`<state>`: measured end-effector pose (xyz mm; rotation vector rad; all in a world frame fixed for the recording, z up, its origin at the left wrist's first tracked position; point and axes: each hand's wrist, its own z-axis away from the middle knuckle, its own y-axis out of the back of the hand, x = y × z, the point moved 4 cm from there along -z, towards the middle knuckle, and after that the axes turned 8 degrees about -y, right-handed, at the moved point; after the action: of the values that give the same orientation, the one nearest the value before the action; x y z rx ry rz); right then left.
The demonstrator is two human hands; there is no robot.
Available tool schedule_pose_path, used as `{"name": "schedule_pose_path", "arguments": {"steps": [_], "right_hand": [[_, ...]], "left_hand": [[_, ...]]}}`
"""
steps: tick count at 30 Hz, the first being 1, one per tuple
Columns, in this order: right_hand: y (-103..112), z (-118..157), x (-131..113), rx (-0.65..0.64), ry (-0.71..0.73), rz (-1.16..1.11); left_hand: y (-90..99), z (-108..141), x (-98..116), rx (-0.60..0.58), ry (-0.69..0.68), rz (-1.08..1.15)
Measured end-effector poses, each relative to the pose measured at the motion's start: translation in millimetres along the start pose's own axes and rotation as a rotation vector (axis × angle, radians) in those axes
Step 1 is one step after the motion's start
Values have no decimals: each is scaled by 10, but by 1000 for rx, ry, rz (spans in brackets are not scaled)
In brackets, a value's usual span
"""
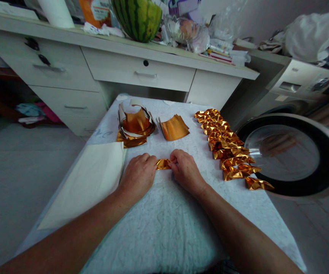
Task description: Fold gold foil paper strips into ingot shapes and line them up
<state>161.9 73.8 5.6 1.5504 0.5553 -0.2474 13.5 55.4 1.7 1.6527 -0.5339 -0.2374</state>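
A small piece of folded gold foil point(163, 164) is stretched between my two hands near the middle of the cloth-covered table. My left hand point(141, 171) grips its left end, fingers closed. On the right end, my right hand point(185, 169) pinches it. Beyond my hands lies a curved stack of gold foil sheets point(175, 128). Left of that stack is a larger curled pile of gold and white sheets point(136, 123). Several folded gold foil pieces point(229, 146) are lined up in a row on the right, with one more folded piece point(259, 184) at its near end.
A pale paper sheet point(87, 180) lies on the table's left side. Behind stands a white drawer desk point(141, 72) bearing a watermelon point(138, 17), a white roll point(56, 13) and plastic bags. An open round washer door point(286, 152) stands beside the table's right edge.
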Motion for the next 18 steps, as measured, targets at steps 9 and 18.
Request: {"name": "schedule_pose_path", "arguments": {"steps": [9,18], "right_hand": [[-52,12,-51,-37,57,83],[-20,60,-149,-20,20,136]], "left_hand": [[8,7,-4,-11,3,4],[9,17,-6,18,22,98]]}}
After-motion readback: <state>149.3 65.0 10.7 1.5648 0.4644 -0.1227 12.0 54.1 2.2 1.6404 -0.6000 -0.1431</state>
